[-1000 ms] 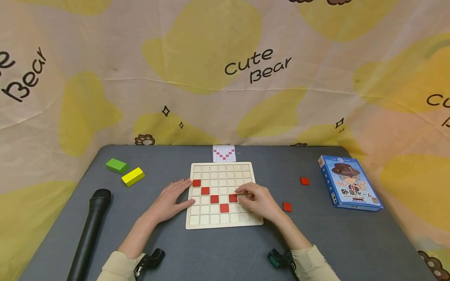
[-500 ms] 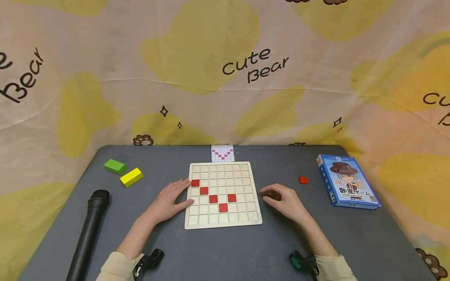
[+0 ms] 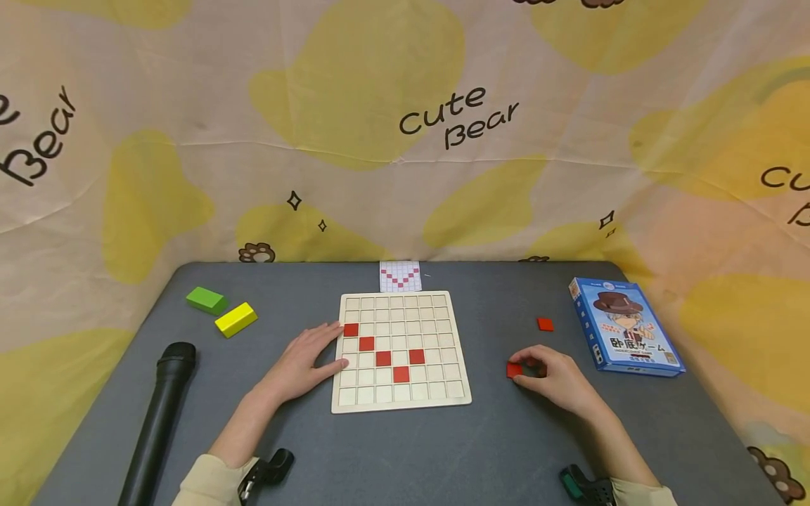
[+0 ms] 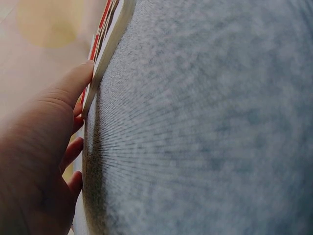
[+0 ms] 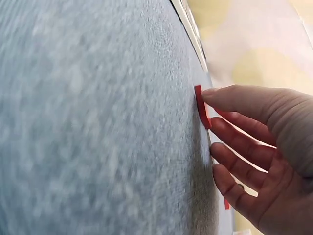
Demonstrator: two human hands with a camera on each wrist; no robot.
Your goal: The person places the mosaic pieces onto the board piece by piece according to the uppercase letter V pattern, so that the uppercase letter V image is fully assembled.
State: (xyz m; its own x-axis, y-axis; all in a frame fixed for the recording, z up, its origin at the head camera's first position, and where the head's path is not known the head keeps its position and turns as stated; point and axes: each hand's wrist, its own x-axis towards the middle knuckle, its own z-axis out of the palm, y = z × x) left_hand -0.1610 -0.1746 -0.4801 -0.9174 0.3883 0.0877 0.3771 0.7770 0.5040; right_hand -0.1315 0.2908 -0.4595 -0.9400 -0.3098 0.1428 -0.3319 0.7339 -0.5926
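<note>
The left hand (image 3: 308,360) rests at the left edge of a pale square grid board (image 3: 405,405), fingers spread and thumb along its side. In the left wrist view the thumb (image 4: 73,83) touches the board's rim. Several red square tiles sit in the board's cells, among them one at the left edge (image 3: 351,329) and one right of centre (image 3: 416,357). To the right of the board, the right hand (image 3: 557,376) pinches a loose red tile (image 3: 514,370) between thumb and index finger. The right wrist view shows this tile (image 5: 200,105) slightly tilted, close over the table.
Another loose red tile (image 3: 545,324) lies farther back, beside a blue game box (image 3: 626,327). Behind the board is a small pattern card (image 3: 400,276) with pink squares in a V. On the left are a green block (image 3: 207,300), a yellow block (image 3: 236,320) and a black microphone (image 3: 164,414).
The right hand has left the tile at the board's right part, moved right across the table and taken hold of the nearer loose red tile. The left hand stays at the board's edge.
</note>
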